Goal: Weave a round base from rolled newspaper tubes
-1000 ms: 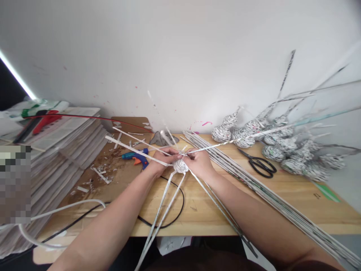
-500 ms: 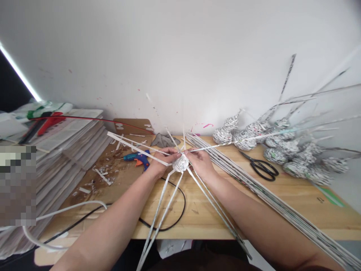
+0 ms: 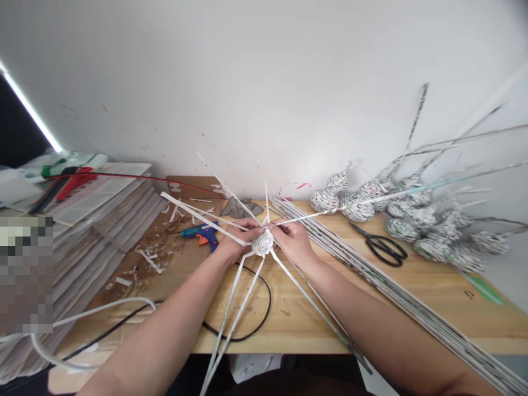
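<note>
Between my hands is a small round weave of rolled newspaper [image 3: 263, 242], with several long paper tubes spreading out from it. My left hand [image 3: 240, 237] grips its left side, thumb and fingers closed near the top edge. On the right, my right hand [image 3: 289, 237] pinches a long paper tube [image 3: 322, 213] where it meets the weave; that tube runs far out to the upper right. Two flattened tubes pass over my left hand to the left, and others hang toward the table's front edge. Some fingertips are hidden behind the weave.
A blue glue gun [image 3: 208, 234] lies left of my hands near paper scraps. Stacked newspaper [image 3: 94, 242] stands at the left. A bundle of paper tubes [image 3: 371, 275] crosses the table, with black scissors [image 3: 383, 248] beyond it. Woven gourd shapes [image 3: 357, 206] sit along the wall.
The tubes pointing away from me have swung lower and a little left. The weave has tilted slightly, while both hands keep their hold on it.
</note>
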A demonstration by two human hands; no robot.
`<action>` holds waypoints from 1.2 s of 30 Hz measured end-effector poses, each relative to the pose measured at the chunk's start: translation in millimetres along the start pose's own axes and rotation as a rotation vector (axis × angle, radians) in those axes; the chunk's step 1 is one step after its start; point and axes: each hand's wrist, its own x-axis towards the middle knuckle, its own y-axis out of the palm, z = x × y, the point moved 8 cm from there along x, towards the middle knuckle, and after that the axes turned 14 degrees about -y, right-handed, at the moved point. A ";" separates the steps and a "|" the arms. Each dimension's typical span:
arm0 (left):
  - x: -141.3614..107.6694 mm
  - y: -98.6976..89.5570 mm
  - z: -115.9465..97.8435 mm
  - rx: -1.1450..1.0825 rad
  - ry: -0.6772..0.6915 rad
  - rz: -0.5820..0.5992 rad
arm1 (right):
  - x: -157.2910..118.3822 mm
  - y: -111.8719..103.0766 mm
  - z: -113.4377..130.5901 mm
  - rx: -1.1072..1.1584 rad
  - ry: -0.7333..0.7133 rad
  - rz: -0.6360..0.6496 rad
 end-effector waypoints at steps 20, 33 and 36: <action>-10.5 1.7 -27.0 0.209 0.248 -0.006 | -3.4 -4.0 33.2 -0.198 -0.300 -0.069; -13.8 2.4 -28.3 0.213 0.190 0.020 | -10.5 -1.0 54.7 -0.300 -0.410 -0.061; -12.3 0.2 -27.6 0.212 0.187 0.030 | -11.7 0.0 56.1 -0.292 -0.435 -0.054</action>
